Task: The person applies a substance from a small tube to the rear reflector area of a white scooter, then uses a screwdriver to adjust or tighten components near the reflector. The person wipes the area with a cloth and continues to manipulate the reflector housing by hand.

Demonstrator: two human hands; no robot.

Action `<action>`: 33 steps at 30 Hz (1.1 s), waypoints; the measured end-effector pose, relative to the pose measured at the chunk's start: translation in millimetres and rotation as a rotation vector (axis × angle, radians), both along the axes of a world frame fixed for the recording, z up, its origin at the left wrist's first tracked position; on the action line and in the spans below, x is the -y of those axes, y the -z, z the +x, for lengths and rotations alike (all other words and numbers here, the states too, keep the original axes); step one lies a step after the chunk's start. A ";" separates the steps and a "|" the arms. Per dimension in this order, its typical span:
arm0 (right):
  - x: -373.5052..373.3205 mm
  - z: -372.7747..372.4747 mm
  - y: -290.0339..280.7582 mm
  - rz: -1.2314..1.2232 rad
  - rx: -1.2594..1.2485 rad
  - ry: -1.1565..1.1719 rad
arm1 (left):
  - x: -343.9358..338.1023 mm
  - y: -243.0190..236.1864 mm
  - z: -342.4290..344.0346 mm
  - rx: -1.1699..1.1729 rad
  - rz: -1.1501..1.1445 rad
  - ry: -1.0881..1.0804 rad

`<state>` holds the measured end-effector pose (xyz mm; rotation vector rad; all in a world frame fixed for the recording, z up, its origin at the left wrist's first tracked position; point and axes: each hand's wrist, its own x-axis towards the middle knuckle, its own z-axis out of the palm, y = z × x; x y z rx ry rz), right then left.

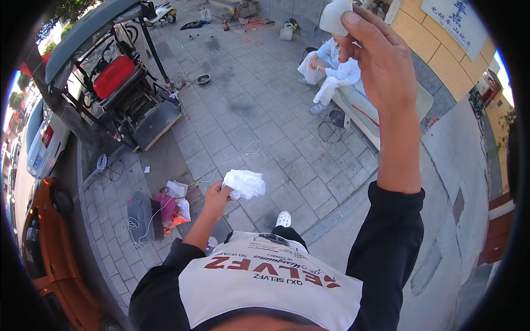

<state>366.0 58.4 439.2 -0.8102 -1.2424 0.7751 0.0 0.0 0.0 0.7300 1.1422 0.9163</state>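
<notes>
My left hand (215, 198) grips a crumpled white tissue or thin bag (244, 184) low in the middle of the view. My right hand (381, 71) is raised at upper right, its fingers closed on a small white rounded object (332, 15) that I cannot identify, partly cut by the top edge. Below my left hand on the paving lie a grey box (142, 215), a white cord and pink, white and orange bags (170, 207).
A cart with a red seat (113, 77) stands at upper left, parked cars (49, 231) beyond it. A person in light clothes (331, 83) sits on a long padded seat or mattress (408, 105) at right, near a wire-guarded item (337, 121). A bowl (203, 79) rests on the paving (259, 110).
</notes>
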 end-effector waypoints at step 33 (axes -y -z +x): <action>-891.4 24.9 295.9 -0.487 -0.053 -0.576 | -957.9 -168.5 184.2 -0.274 0.656 -0.163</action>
